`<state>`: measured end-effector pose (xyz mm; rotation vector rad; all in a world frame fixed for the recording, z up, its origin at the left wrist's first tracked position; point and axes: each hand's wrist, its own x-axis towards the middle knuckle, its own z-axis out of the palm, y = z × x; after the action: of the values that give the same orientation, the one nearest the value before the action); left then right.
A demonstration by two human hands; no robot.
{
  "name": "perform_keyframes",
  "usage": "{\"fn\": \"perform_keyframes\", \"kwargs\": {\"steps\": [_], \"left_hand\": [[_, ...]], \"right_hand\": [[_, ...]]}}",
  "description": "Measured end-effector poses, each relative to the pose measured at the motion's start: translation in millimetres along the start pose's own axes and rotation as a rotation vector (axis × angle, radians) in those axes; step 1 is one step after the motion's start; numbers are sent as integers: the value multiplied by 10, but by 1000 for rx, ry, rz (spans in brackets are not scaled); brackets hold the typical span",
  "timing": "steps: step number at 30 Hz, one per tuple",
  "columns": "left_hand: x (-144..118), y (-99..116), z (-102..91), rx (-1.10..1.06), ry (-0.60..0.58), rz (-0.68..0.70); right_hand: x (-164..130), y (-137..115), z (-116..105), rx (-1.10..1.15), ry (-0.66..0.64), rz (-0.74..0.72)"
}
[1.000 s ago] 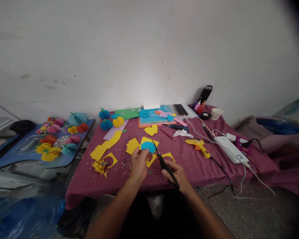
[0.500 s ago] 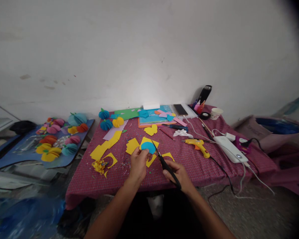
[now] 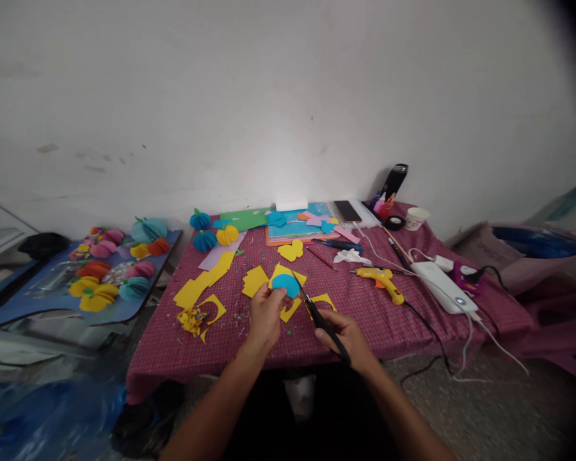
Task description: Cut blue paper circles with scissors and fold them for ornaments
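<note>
Head view. Left hand (image 3: 266,314): grip pinching a blue paper disc (image 3: 285,283) backed by yellow paper, held just above the counter's (image 3: 393,320) near edge. Right hand (image 3: 343,336): grip clenched around black scissors (image 3: 317,314), blades pointing at the disc's right edge. Yellow offcuts (image 3: 199,288) lie left of the hands; yellow glue gun (image 3: 383,280) lies to the right; paper pumpkins (image 3: 110,266) sit on a blue board, well apart.

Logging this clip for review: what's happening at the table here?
A person is cutting paper at a table covered with a red checked cloth. The left hand holds a blue paper circle against yellow paper, while the right hand works black scissors along its edge. Yellow offcuts lie to the left, a yellow glue gun to the right, and finished paper balls sit on a side board.
</note>
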<state>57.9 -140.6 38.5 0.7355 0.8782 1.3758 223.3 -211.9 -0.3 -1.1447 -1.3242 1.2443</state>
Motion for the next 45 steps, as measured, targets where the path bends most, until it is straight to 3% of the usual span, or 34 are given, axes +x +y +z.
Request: {"fn": "perform_keyframes", "kwargs": {"steps": [23, 45], "left_hand": [[34, -73, -54, 55, -66, 39], [20, -19, -57, 71, -60, 12]], "right_hand": [[5, -22, 69, 226, -57, 21], [14, 45, -4, 146, -32, 45]]}}
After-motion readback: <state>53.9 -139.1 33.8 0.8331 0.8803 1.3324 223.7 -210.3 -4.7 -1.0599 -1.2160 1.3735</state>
